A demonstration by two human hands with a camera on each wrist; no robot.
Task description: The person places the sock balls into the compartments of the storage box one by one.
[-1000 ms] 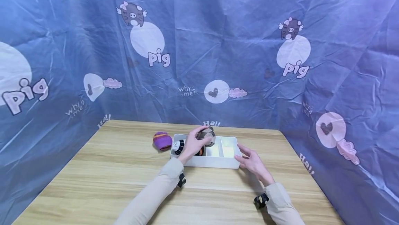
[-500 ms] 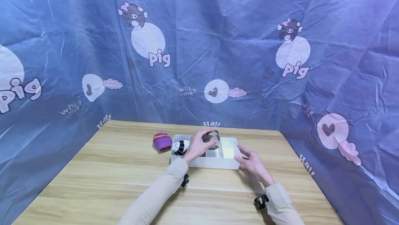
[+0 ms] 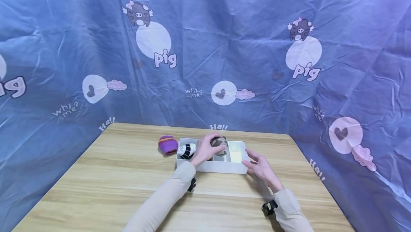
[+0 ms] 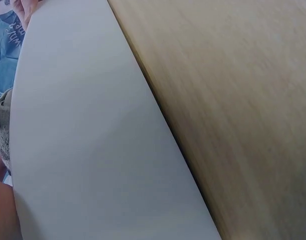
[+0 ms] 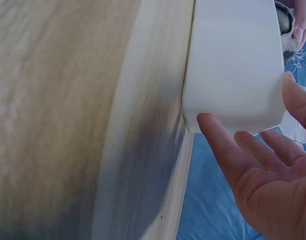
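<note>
- A brown wooden table point(image 3: 106, 182) fills the frame's bottom middle.
- A long white box point(image 3: 221, 167) sits on it, below the frame's centre.
- A purple striped bundle point(image 3: 168, 145) lies just left of the box.

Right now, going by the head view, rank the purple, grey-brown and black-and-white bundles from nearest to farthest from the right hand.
From the right hand:
1. Grey-brown bundle: held by the left hand, to the right of the other two.
2. Black-and-white bundle: in the white box's leftmost compartment.
3. Purple bundle: on the table, left of the box.
</note>
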